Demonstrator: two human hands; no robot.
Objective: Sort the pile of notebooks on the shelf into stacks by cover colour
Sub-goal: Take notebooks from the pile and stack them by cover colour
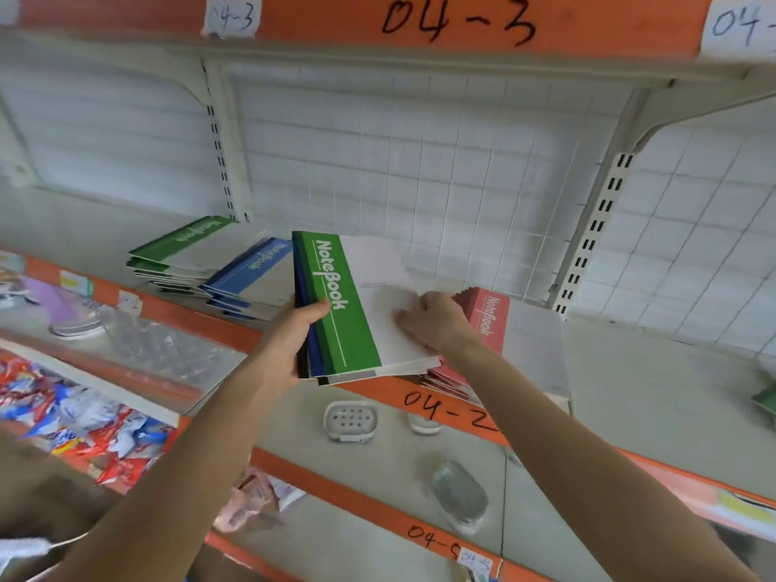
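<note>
My left hand [294,333] grips the spine side of a bundle of notebooks, thumb on the green-covered top one [340,304]; dark blue covers show beneath it. My right hand [432,321] lies on the white part of that top cover, fingers curled at its right side. The bundle is held just above the shelf's front edge. Under my right hand lies a stack of red notebooks [491,325]. At the left on the shelf lie a green stack [184,249] and a blue stack [256,275], partly overlapping.
The shelf [651,371] has a wire grid back and an orange front strip marked 04-2. A green object [766,399] pokes in at the far right. Lower shelves hold soap dishes [350,420], clear containers and snack packets [75,417].
</note>
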